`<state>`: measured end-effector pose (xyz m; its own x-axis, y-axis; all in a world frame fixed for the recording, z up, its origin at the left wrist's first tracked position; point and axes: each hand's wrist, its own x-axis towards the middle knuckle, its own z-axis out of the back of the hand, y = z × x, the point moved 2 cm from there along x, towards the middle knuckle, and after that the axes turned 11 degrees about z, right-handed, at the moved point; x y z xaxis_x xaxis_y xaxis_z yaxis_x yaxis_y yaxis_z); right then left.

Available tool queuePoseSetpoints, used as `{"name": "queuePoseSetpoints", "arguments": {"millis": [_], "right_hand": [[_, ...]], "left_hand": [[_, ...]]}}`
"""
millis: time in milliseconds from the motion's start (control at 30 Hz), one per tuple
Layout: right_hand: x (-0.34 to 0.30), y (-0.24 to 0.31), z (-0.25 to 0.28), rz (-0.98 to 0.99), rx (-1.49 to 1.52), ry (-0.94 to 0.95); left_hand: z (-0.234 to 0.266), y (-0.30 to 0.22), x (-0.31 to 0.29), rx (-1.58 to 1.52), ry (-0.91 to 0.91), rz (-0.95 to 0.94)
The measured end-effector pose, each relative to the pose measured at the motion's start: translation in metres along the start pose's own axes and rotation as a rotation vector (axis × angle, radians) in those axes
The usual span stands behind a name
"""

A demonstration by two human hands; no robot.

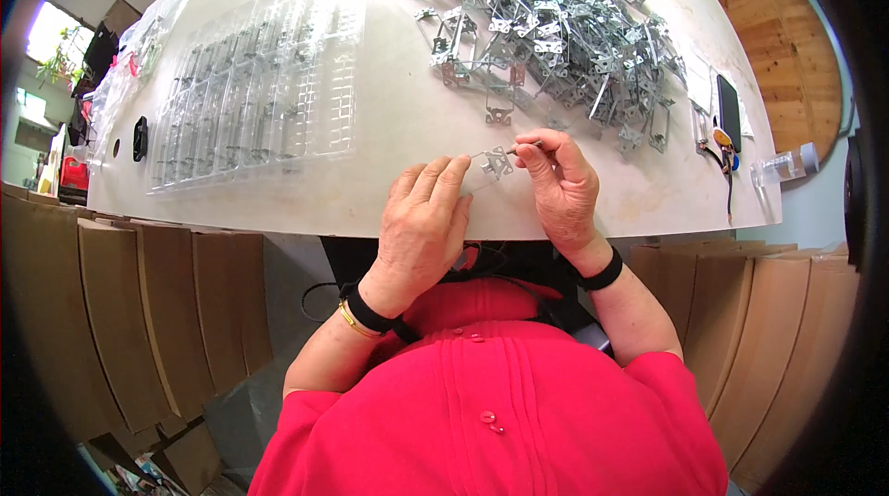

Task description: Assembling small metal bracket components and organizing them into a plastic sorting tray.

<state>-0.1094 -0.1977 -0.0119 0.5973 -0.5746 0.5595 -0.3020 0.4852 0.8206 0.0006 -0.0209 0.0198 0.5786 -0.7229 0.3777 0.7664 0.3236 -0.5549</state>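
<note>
Near the table's front edge, a small flat metal bracket [497, 163] with thin wire arms lies between my hands. My left hand [421, 223] has its fingers together over the bracket's left part and hides some of it. At the bracket's upper right corner, my right hand [562, 186] pinches a thin dark pin-like piece [526, 150] between thumb and forefinger. Just beyond them sits another loose metal bracket [498, 115]. A large heap of similar metal brackets [556, 33] with wire arms spreads over the far right of the table.
Clear plastic trays [344, 98] with small dark parts in rows cover the table's left. At right are a dark phone [729, 112], a small tool with a yellow part [721, 137] and a clear capped container [785, 165]. Cardboard boxes [111, 311] line the floor.
</note>
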Motion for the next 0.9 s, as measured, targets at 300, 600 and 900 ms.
{"name": "queuePoseSetpoints", "arguments": {"millis": [300,600,900], "right_hand": [[0.001,0.001,0.000,0.036,-0.072,0.038],[0.005,0.004,0.001,-0.033,-0.059,0.116],[0.017,0.010,-0.002,0.046,-0.172,0.205]], "left_hand": [[0.000,0.006,0.000,-0.142,0.029,0.038],[-0.004,0.015,0.004,-0.276,0.033,0.042],[-0.007,0.022,0.004,-0.375,0.020,0.055]]}}
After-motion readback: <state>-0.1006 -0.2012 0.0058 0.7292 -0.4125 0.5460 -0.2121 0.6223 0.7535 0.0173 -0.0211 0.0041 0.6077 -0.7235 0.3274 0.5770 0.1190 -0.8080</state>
